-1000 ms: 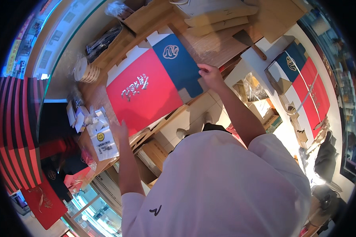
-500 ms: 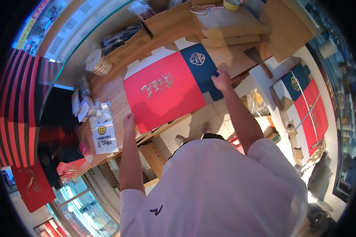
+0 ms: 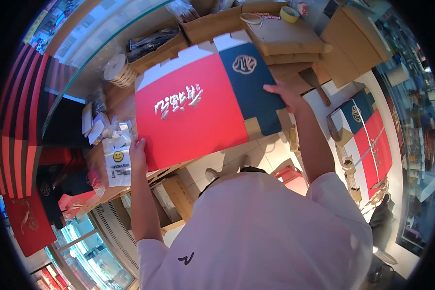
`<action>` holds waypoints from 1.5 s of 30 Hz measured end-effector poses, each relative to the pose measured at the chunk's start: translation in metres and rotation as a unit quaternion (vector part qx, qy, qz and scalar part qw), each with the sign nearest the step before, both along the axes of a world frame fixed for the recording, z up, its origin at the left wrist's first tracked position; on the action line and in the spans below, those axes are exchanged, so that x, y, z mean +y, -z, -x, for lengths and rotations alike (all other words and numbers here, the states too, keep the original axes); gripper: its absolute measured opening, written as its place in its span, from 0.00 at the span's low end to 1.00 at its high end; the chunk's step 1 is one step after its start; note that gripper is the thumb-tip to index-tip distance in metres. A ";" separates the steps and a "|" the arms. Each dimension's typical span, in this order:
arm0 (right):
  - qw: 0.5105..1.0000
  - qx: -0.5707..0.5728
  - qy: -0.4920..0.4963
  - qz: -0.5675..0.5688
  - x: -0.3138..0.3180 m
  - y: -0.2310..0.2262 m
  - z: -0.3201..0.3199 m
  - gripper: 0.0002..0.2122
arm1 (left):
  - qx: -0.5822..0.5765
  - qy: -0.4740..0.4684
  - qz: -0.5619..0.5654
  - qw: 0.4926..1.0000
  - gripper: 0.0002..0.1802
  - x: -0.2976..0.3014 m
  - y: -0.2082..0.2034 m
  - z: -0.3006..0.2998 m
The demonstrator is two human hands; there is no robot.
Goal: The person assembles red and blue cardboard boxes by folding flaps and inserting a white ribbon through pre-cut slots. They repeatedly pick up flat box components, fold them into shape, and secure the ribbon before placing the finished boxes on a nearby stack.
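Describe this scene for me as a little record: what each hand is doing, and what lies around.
Left hand: holds the left edge of a large cardboard sheet
Right hand: holds its right edge, thumb over the dark blue panel
Sheet: red and dark blue, white flaps, metallic-looking markings
Left of the left hand: white plastic bag with a yellow smiley
Beyond the sheet: stacked white tubs
Far right: tied bundle in similar colours
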State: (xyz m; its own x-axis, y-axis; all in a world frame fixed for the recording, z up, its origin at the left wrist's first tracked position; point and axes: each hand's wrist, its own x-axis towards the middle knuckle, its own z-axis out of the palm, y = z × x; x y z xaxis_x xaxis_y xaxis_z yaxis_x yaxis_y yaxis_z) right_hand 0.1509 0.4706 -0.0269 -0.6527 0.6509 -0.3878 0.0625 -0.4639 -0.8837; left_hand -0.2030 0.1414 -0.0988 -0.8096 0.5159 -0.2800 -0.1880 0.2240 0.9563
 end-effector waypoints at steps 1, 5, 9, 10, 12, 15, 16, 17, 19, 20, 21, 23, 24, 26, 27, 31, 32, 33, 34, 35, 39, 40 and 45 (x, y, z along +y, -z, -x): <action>1.000 0.011 0.019 -0.001 -0.006 -0.023 -0.001 0.22 | 0.027 0.027 0.006 0.999 0.15 0.004 -0.009 -0.005; 0.996 0.021 0.058 -0.060 -0.012 -0.091 -0.012 0.19 | 0.126 0.114 0.058 0.984 0.24 0.021 -0.031 -0.023; 0.988 0.089 0.080 -0.097 -0.022 -0.135 -0.022 0.24 | 0.073 0.132 0.022 0.988 0.28 0.035 -0.021 -0.046; 0.985 0.115 0.078 -0.105 -0.027 -0.144 -0.023 0.25 | 0.025 0.135 -0.014 0.990 0.29 0.038 -0.019 -0.054; 0.980 0.117 0.093 -0.132 -0.030 -0.155 -0.024 0.28 | -0.047 0.110 -0.032 0.992 0.30 0.043 -0.017 -0.068; 0.977 0.053 0.121 -0.170 -0.032 -0.163 -0.028 0.31 | -0.154 0.134 -0.075 0.976 0.30 0.040 -0.021 -0.078; 0.978 0.038 0.113 -0.171 -0.035 -0.163 -0.028 0.31 | -0.185 0.161 -0.107 0.963 0.30 0.034 -0.021 -0.076; 0.979 0.023 0.105 -0.173 -0.038 -0.163 -0.029 0.31 | -0.216 0.187 -0.139 0.948 0.30 0.031 -0.021 -0.077; 0.981 0.018 0.086 -0.174 -0.028 -0.151 -0.038 0.32 | -0.162 0.198 -0.050 0.965 0.31 0.035 -0.030 -0.085; 0.982 0.018 0.072 -0.173 -0.025 -0.147 -0.038 0.32 | -0.131 0.198 -0.003 0.971 0.32 0.035 -0.038 -0.091; 0.983 0.017 0.073 -0.166 -0.029 -0.146 -0.037 0.32 | -0.009 0.237 0.050 0.970 0.33 0.037 -0.040 -0.095; 0.985 0.016 0.077 -0.156 -0.046 -0.152 -0.028 0.33 | 0.237 0.302 0.147 0.911 0.36 0.047 -0.045 -0.107; 0.984 0.008 0.081 -0.161 -0.053 -0.151 -0.023 0.32 | 0.212 0.344 0.100 0.909 0.38 0.053 -0.077 -0.129; 0.981 -0.007 0.085 -0.174 -0.071 -0.158 -0.014 0.31 | 0.259 0.413 0.039 0.872 0.38 0.063 -0.154 -0.176; 0.982 0.025 0.065 -0.176 -0.082 -0.166 -0.007 0.31 | 0.330 0.436 0.028 0.837 0.37 0.064 -0.174 -0.189; 0.973 0.106 0.029 -0.201 -0.117 -0.184 0.010 0.31 | 0.384 0.440 0.026 0.811 0.39 0.061 -0.197 -0.203; 0.970 0.115 0.032 -0.213 -0.123 -0.186 0.013 0.31 | 0.369 0.440 0.023 0.818 0.39 0.057 -0.194 -0.200; 0.966 0.119 0.019 -0.228 -0.129 -0.190 0.016 0.31 | 0.355 0.439 0.020 0.825 0.39 0.052 -0.194 -0.197; 0.963 0.124 0.006 -0.239 -0.134 -0.194 0.018 0.31 | 0.343 0.439 0.032 0.830 0.38 0.047 -0.195 -0.195; 0.959 0.129 -0.007 -0.250 -0.140 -0.196 0.020 0.31 | 0.332 0.438 0.043 0.834 0.38 0.041 -0.198 -0.194; 0.936 0.104 -0.098 -0.323 -0.166 -0.206 0.038 0.28 | 0.252 0.424 0.055 0.868 0.37 0.016 -0.212 -0.178; 0.936 0.100 -0.102 -0.321 -0.173 -0.211 0.040 0.28 | 0.243 0.417 0.051 0.875 0.37 0.010 -0.215 -0.172; 0.684 -0.003 -0.124 -0.719 -0.162 -0.214 0.070 0.27 | 0.169 0.359 0.044 0.917 0.33 -0.020 -0.238 -0.134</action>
